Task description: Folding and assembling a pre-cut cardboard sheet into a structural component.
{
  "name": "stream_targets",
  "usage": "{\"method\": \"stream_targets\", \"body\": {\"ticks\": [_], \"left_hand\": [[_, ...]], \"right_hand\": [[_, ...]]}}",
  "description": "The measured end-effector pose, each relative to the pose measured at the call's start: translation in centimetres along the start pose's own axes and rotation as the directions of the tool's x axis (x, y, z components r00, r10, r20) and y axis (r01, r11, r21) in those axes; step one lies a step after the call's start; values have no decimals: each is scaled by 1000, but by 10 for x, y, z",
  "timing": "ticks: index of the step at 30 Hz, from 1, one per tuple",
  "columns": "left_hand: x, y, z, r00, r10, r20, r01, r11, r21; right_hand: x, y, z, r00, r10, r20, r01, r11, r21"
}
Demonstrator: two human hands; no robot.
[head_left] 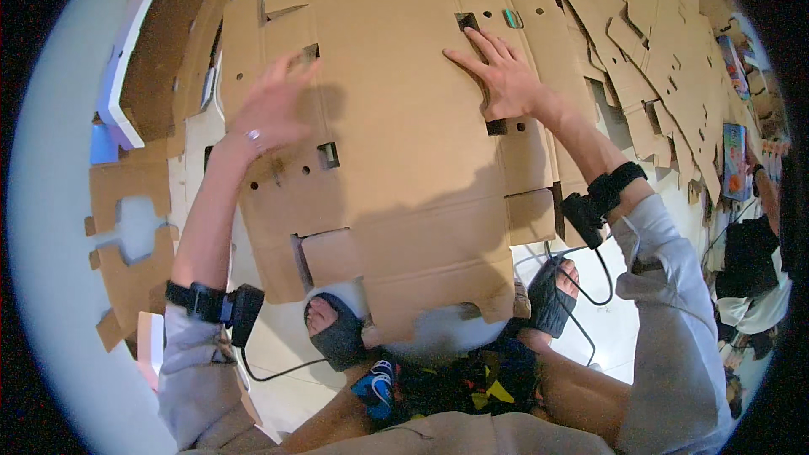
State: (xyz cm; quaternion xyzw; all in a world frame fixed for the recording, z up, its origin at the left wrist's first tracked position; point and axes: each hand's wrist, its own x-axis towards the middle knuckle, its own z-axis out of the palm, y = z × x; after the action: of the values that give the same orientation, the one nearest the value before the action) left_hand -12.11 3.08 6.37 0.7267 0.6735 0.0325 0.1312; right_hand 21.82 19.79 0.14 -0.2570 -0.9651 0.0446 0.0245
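Note:
A large flat sheet of brown cardboard (pixel 413 135) with cut slots and round holes lies before me, its near end between my feet. My right hand (pixel 506 80) rests on its right part, fingers spread beside a dark rectangular slot (pixel 465 22). My left hand (pixel 274 101) is over the sheet's left side, near another slot (pixel 328 154). It is blurred, but its fingers look stretched out and hold nothing that I can see. Whether it touches the cardboard I cannot tell. A small flap (pixel 331 254) shows at the sheet's near left.
More cut cardboard pieces (pixel 640 42) spread to the far right. A cut-out cardboard piece (pixel 131 236) lies at left, near a white-edged panel (pixel 118 109). Black cables (pixel 282 373) hang from my forearm straps. At far right are a colourful box (pixel 736 160) and another person's arm (pixel 765 194).

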Motion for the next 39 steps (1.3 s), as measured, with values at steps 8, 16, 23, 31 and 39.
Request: {"method": "stream_targets", "body": {"ticks": [8,16,23,31,39], "left_hand": [[-2,15,40,966,-148,212,111,978,175],[4,15,67,982,-176,66,159,965,209],[13,-6,86,993,-82,-86,100,969,228],[43,-26,78,985,-32,-169,64,980,186],[49,-22,78,979,-94,-179,131,969,209]], "right_hand": [[-7,-11,6,999,-2,-51,6,996,84],[-2,-15,5,999,15,28,-10,985,-173],[8,-8,12,999,35,8,-34,987,-156],[45,13,17,997,49,-58,-59,980,-192],[50,6,15,995,98,-24,-101,960,-262]]}}
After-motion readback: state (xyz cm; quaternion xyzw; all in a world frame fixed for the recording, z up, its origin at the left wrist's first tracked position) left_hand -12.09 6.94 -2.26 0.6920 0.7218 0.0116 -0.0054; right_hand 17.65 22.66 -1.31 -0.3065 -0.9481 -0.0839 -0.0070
